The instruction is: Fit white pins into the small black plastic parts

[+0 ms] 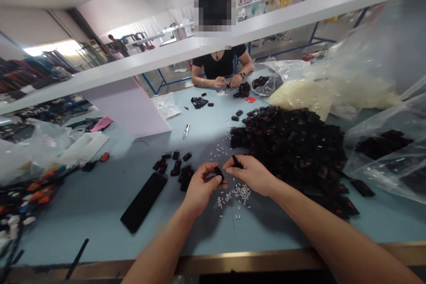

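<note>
My left hand pinches a small black piece between thumb and fingers, above the table. Close beside it, my right hand has its fingers closed on a black strip, part of which the fingers hide. Small white pieces lie scattered on the table just below both hands. To the left of my left hand sits a loose group of black pieces with red marks. A large heap of similar black pieces spreads to the right, behind my right forearm.
A black phone lies at left, and metal thread snips lie farther back. Clear plastic bags stand at right. Orange and black cords cover the left side. Across the table a person handles black pieces under a white shelf.
</note>
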The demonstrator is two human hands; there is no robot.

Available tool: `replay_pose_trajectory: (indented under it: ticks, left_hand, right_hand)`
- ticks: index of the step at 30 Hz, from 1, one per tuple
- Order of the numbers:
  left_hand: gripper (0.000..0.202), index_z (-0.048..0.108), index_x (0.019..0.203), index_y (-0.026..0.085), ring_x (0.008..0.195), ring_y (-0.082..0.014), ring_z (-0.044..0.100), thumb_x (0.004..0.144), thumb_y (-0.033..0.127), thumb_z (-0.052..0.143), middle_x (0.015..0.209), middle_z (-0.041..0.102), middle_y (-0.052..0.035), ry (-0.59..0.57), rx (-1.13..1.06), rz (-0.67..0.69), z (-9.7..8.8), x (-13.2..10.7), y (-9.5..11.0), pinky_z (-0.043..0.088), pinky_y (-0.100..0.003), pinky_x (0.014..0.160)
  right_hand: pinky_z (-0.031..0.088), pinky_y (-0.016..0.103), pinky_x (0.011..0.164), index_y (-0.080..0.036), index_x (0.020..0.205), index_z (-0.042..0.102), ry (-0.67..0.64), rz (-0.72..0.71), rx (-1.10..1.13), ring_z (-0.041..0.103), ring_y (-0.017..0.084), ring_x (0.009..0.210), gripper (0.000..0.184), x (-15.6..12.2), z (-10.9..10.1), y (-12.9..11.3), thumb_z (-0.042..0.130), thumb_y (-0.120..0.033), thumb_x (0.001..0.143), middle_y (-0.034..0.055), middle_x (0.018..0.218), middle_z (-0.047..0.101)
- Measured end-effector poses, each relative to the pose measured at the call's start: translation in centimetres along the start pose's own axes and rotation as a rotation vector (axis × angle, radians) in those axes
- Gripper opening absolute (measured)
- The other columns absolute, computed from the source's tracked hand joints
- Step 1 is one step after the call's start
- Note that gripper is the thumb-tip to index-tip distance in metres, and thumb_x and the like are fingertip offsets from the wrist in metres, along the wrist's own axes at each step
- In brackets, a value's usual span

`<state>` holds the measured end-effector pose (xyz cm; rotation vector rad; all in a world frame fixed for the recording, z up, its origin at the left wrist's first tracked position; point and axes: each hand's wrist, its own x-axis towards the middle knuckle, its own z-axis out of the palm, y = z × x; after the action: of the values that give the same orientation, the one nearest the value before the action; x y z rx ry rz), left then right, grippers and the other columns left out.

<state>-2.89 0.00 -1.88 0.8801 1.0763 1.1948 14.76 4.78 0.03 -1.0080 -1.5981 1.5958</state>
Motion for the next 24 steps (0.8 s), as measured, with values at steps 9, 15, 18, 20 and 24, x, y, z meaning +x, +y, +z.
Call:
replay_pose_trajectory:
  ticks: [9, 15, 18, 20, 24]
  left_hand:
    - [0.037, 0.060, 0.100, 0.019, 0.070, -0.0169, 0.070, 0.068, 0.022, 0.079, 0.086, 0.060, 0.0015, 0.019, -0.040, 0.022, 0.3, -0.1, 0.4, 0.059, -0.031, 0.064]
    - [0.036, 0.060, 0.100, 0.019, 0.069, -0.0168, 0.070, 0.070, 0.022, 0.078, 0.088, 0.061, 0.0011, 0.013, -0.033, 0.049, 0.2, -0.3, 0.2, 0.059, -0.031, 0.062]
    - [0.035, 0.059, 0.100, 0.019, 0.067, -0.0167, 0.069, 0.070, 0.020, 0.077, 0.086, 0.061, 0.0015, 0.007, -0.020, 0.067, 0.1, -0.4, 0.1, 0.059, -0.031, 0.061]
    - [0.035, 0.059, 0.099, 0.019, 0.066, -0.0168, 0.069, 0.070, 0.020, 0.078, 0.086, 0.062, 0.0014, 0.000, -0.013, 0.077, 0.1, -0.4, 0.1, 0.059, -0.032, 0.060]
    - [0.035, 0.058, 0.098, 0.019, 0.066, -0.0168, 0.069, 0.069, 0.020, 0.078, 0.087, 0.062, 0.0015, -0.001, 0.013, 0.080, 0.1, -0.5, 0.0, 0.059, -0.033, 0.060]
  right_hand:
    - [0.027, 0.023, 0.043, -0.017, 0.079, 0.059, 0.032, 0.080, 0.202, 0.037, 0.010, 0.047, 0.028, 0.1, 0.6, 0.4, 0.065, -0.044, 0.073, -0.0043, 0.058, 0.048]
    - [0.025, 0.022, 0.043, -0.016, 0.075, 0.060, 0.007, 0.076, 0.227, 0.036, 0.009, 0.045, 0.034, 0.2, 0.9, 0.6, 0.070, -0.048, 0.070, -0.0056, 0.051, 0.045]
    - [0.024, 0.023, 0.043, -0.016, 0.074, 0.061, 0.010, 0.083, 0.227, 0.034, 0.008, 0.045, 0.038, 0.1, 1.1, 0.5, 0.072, -0.051, 0.067, -0.0055, 0.052, 0.046]
    - [0.024, 0.023, 0.043, -0.016, 0.074, 0.061, 0.017, 0.089, 0.220, 0.034, 0.008, 0.045, 0.039, 0.1, 1.2, 0.4, 0.072, -0.053, 0.067, -0.0053, 0.052, 0.046]
    - [0.025, 0.024, 0.045, -0.017, 0.073, 0.062, 0.029, 0.081, 0.196, 0.036, 0.009, 0.046, 0.036, 0.0, 1.3, 0.3, 0.072, -0.052, 0.068, -0.0039, 0.053, 0.049]
